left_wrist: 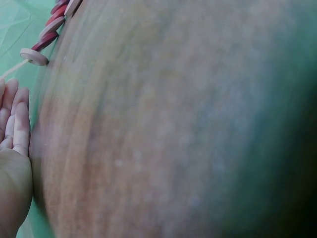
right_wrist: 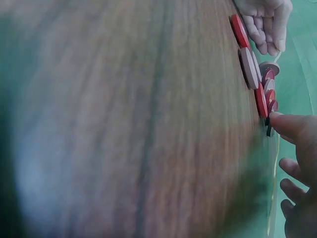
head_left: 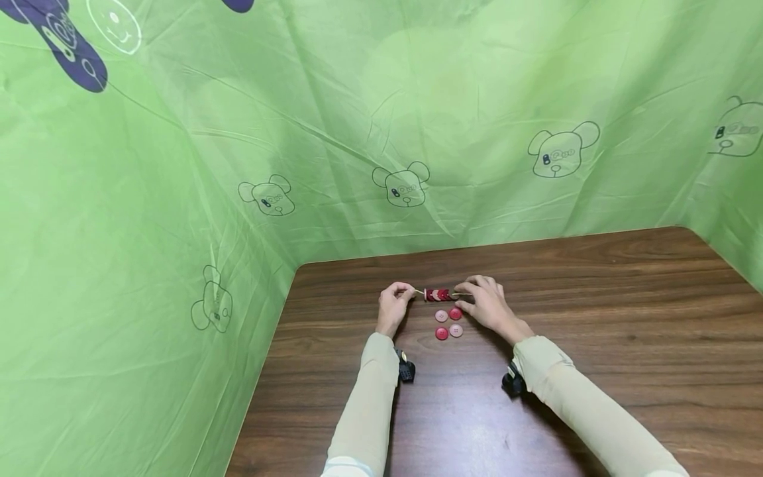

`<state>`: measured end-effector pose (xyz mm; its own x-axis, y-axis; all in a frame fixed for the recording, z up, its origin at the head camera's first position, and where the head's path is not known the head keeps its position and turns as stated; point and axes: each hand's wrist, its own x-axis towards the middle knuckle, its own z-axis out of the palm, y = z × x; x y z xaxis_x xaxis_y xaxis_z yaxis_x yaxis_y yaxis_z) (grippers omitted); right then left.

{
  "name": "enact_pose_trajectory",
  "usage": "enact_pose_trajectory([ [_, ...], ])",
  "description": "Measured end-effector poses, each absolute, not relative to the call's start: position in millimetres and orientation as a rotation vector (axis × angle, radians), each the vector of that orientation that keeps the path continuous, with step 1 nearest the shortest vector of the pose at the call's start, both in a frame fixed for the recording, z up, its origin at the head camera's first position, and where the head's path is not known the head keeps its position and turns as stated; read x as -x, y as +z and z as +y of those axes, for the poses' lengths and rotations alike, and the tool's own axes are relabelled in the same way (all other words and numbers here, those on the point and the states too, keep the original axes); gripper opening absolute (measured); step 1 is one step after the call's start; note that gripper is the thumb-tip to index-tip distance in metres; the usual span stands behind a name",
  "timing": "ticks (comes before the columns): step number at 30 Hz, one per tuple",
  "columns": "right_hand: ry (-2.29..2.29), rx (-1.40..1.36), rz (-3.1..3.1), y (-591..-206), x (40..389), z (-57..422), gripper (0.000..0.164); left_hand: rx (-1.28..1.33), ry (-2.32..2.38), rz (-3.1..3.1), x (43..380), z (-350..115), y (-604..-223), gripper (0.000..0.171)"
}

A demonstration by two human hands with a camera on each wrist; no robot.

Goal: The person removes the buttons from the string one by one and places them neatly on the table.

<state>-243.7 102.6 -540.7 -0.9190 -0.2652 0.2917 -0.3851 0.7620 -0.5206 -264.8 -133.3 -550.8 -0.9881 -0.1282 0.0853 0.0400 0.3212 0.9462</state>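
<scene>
A row of red, pink and dark buttons [head_left: 438, 295] is threaded on a pale string [head_left: 420, 291] near the table's far side. To the left of the row, my left hand [head_left: 393, 307] pinches the string between thumb and fingers. My right hand [head_left: 489, 306] is at the row's right end, thumb and forefinger about a dark button [right_wrist: 269, 130]. In the right wrist view its thumb tip touches the row, and the other fingers are spread. The string's free length [right_wrist: 275, 183] trails past that hand. The left wrist view shows a pink button [left_wrist: 34, 56] at the row's left end.
Several loose buttons lie flat just in front of the row: pink ones [head_left: 441, 316] [head_left: 456, 330] and red ones [head_left: 456, 313] [head_left: 442, 333]. The brown wooden table [head_left: 626, 331] is backed by a green cloth [head_left: 334, 199] along its far and left sides.
</scene>
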Motion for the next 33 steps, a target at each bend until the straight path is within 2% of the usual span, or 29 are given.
enact_pose_trajectory([
  [6,0.839,-0.505,-2.81,-540.6,247.5,96.6,0.046,-0.083,-1.757,-2.429,265.1,-132.8,-551.2,0.007],
  [16,0.844,-0.47,-2.812,-543.5,251.0,92.8,0.031,-0.089,-1.751,-2.436,266.2,-132.8,-551.8,0.008],
  [33,0.901,-0.452,-2.769,-542.8,248.9,102.3,0.034,-0.092,-1.745,-2.441,266.6,-133.6,-553.5,0.009],
])
